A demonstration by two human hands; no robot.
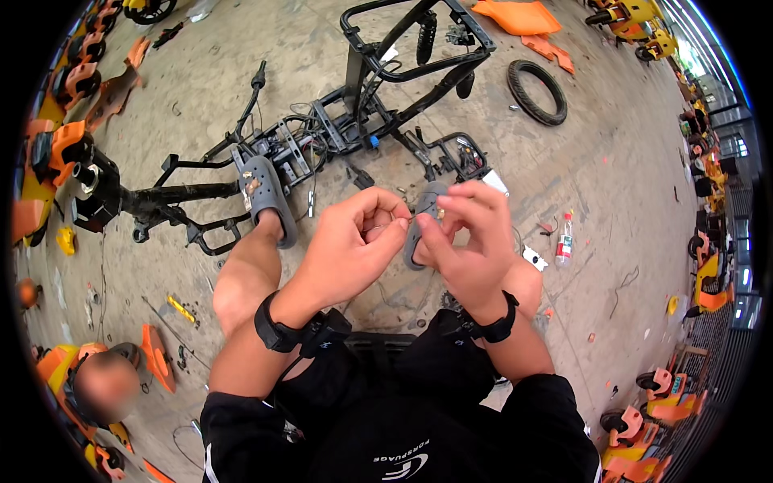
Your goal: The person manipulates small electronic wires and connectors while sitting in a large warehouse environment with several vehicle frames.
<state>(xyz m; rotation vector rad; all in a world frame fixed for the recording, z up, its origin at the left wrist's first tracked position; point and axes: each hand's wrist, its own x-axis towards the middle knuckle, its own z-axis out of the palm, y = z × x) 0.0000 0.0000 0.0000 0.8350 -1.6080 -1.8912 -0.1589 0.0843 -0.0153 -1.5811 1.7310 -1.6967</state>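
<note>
Bare concrete floor (612, 185) stretches out below you, strewn with orange body panels (519, 16), a loose black tyre (537, 91) and, at the right, a small clear bottle with a red cap (564, 240). Straight ahead lies a stripped black scooter frame (354, 121), its wiring hanging loose, with the fork end pointing off to your left.

From the head camera, you are seated with both knees raised and your feet in grey perforated clogs; the left clog (266, 197) rests just beside the frame's lower rails, while the right clog (425, 211) is mostly hidden behind your hands.

Your left hand (350, 241) is curled in, thumb and forefinger pinched together on a small part (409, 219) that sits between the two hands. Your right hand (471, 237) meets it from the other side, its fingertips also closed on that same small part, so both hands touch at the middle of the view. The part is too small and too covered by your fingers to tell what it is.

Each wrist carries a black strap; the left wrist strap (278, 326) and the right wrist strap (495, 326) sit just above your dark shorts.

At the lower left, another person (101, 386) crouches among orange parts, well apart from your hands.
</note>
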